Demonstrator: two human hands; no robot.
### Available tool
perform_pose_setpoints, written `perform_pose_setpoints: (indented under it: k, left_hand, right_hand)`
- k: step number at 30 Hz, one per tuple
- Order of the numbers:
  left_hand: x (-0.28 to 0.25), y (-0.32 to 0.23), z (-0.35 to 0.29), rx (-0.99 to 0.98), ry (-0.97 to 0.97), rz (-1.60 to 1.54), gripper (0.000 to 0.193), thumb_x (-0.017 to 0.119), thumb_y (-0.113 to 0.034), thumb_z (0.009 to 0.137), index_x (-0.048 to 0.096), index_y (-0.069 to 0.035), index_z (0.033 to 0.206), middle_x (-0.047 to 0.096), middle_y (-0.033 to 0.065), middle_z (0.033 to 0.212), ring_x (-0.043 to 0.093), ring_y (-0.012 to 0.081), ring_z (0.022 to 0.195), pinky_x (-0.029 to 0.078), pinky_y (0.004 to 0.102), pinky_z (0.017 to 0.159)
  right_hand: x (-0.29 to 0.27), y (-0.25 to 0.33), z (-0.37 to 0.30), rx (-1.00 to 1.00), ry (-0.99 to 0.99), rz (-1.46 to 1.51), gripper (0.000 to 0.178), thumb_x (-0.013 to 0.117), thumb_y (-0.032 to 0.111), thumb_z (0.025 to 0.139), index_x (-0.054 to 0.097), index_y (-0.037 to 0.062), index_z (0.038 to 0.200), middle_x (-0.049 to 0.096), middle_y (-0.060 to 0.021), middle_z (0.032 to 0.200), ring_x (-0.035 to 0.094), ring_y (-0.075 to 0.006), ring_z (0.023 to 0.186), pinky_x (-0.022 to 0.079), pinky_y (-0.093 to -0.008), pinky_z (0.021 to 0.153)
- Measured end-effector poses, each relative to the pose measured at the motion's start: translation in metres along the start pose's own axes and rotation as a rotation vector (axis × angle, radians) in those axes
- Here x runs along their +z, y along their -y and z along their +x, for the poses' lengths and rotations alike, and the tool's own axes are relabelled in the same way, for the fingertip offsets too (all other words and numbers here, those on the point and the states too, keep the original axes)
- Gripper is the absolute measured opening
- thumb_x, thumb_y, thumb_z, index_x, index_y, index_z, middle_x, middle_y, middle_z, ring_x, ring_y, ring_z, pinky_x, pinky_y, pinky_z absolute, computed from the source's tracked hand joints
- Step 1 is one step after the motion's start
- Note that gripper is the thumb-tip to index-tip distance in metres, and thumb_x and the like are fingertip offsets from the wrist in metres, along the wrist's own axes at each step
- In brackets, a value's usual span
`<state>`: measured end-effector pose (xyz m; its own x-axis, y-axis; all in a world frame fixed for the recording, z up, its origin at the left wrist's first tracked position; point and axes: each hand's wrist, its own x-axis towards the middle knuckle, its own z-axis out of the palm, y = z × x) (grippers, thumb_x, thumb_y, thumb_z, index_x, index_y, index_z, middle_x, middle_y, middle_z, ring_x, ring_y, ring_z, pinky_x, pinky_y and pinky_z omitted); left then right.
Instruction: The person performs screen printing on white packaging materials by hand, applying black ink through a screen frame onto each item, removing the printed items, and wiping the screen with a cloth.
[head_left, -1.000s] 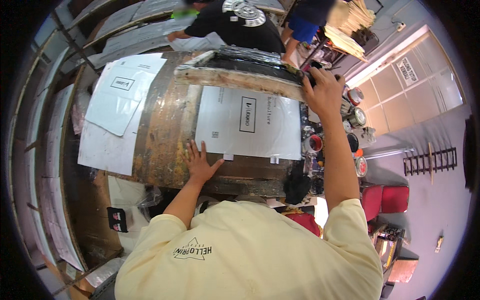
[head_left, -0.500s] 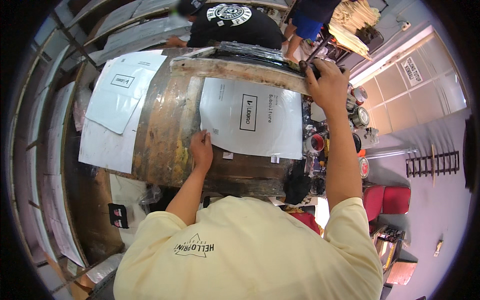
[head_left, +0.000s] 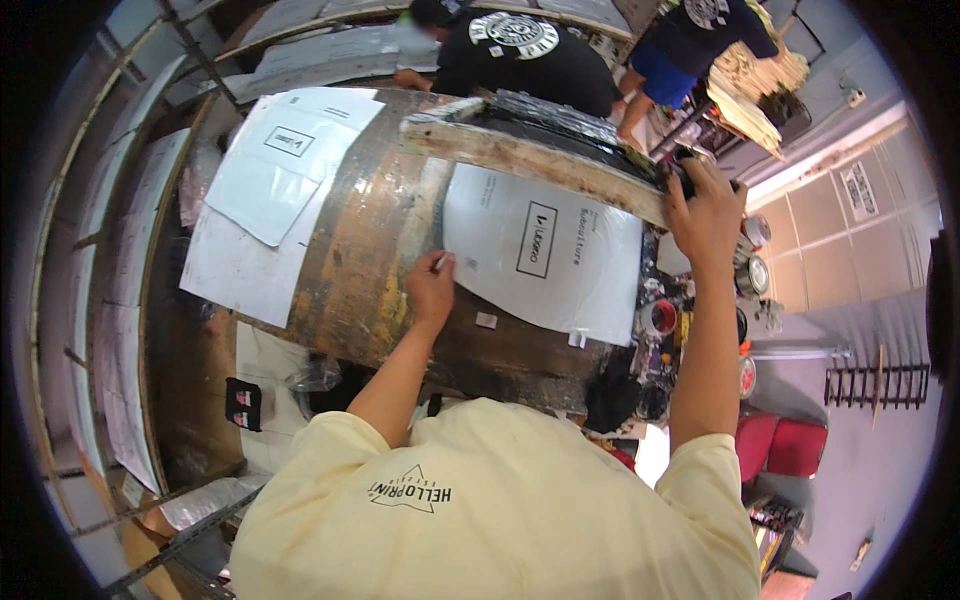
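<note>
My left hand (head_left: pixel 432 288) pinches the near left edge of a white printed plastic sheet (head_left: pixel 590 260), with thumb and fingertips together. The sheet lies on a worn wooden table, its near edge curving, and bears a boxed black print. Above its far side a wooden-edged screen-printing frame (head_left: pixel 540 170) is raised at a tilt and hides the sheet's far edge. My right hand (head_left: pixel 708 205) is closed round the frame's right end, by a dark part partly hidden under the fingers. Two small pale tabs, one left (head_left: pixel 486 320) and one right (head_left: pixel 577 340), sit at the sheet's near edge.
More printed white sheets (head_left: pixel 270 185) lie on the table's left. Racks of sheets (head_left: pixel 130 310) stand further left. Ink cans and jars (head_left: pixel 662 318) crowd the right side, beside a black cloth (head_left: pixel 610 400). Two people (head_left: pixel 525 65) are beyond the table.
The view has shifted and turned slightly. My left hand now pinches the sheet's edge, which has drawn back so more of the left tab shows. My right hand keeps its hold on the frame.
</note>
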<state>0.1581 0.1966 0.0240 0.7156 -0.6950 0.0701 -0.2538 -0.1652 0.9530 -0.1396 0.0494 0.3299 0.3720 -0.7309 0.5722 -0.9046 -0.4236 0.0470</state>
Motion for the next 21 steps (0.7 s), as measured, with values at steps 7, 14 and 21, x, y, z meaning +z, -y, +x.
perform_pose_setpoints:
  k: [7,14,21]
  left_hand:
    - [-0.015,-0.036,0.042,-0.146,0.079,-0.315,0.029,0.077,-0.021,0.093,0.075,0.005,0.106,0.073,0.0077,0.087,0.064,0.0136,0.073,0.050,0.0288,0.066]
    - [-0.067,0.041,0.083,-0.384,0.030,-0.425,0.028,0.070,-0.027,0.097,0.073,0.000,0.089,0.068,0.0033,0.076,0.061,0.0119,0.066,0.050,0.0298,0.058]
    - [-0.139,0.093,0.169,-0.340,-0.062,-0.062,0.029,0.071,-0.026,0.091,0.074,0.003,0.085,0.069,0.0071,0.075,0.063,0.0170,0.066,0.050,0.0361,0.060]
  right_hand:
    - [-0.006,0.001,0.006,-0.007,-0.003,0.007,0.035,0.066,0.035,0.092,0.071,0.0080,0.113,0.070,-0.0115,0.104,0.065,-0.0323,0.105,0.038,-0.0502,0.101]
    - [-0.007,0.007,0.006,0.008,0.025,0.021,0.032,0.066,0.028,0.089,0.070,0.0059,0.113,0.070,-0.0124,0.105,0.064,-0.0323,0.104,0.037,-0.0505,0.104]
    - [-0.006,0.006,-0.007,-0.023,0.118,-0.053,0.034,0.058,0.026,0.098,0.068,0.0016,0.119,0.070,-0.0159,0.114,0.063,-0.0356,0.109,0.038,-0.0489,0.100]
